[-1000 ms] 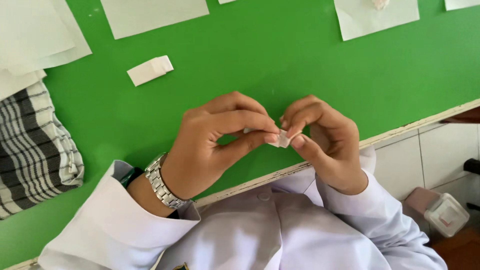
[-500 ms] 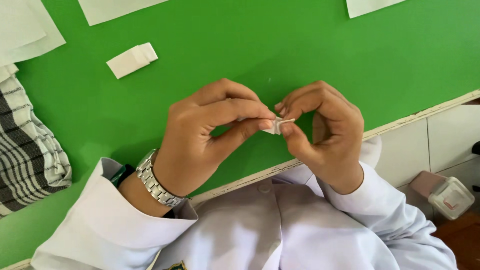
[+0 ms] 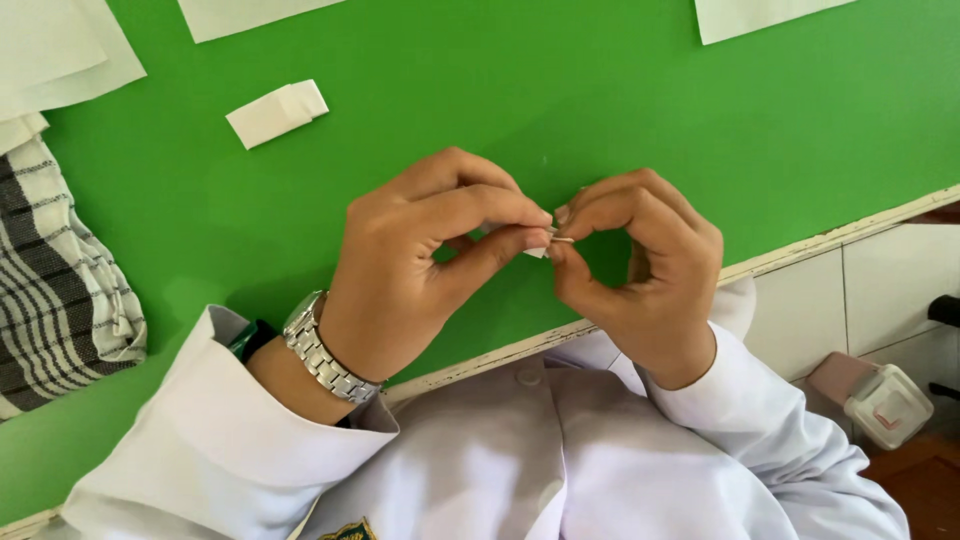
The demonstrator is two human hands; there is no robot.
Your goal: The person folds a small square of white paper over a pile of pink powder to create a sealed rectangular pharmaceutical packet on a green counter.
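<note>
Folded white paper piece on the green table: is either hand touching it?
No, the folded white paper piece lies apart on the green table, while the left hand and right hand pinch a tiny white scrap.

Small pinkish lidded box (image 3: 880, 398) on floor, lower right.

Folded paper (image 3: 277, 112) behind left hand (image 3: 420, 265)

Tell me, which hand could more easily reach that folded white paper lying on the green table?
Probably the left hand. The small folded white paper piece lies on the green table up on its side, while the right hand is farther away. Both now pinch a tiny white paper bit.
</note>
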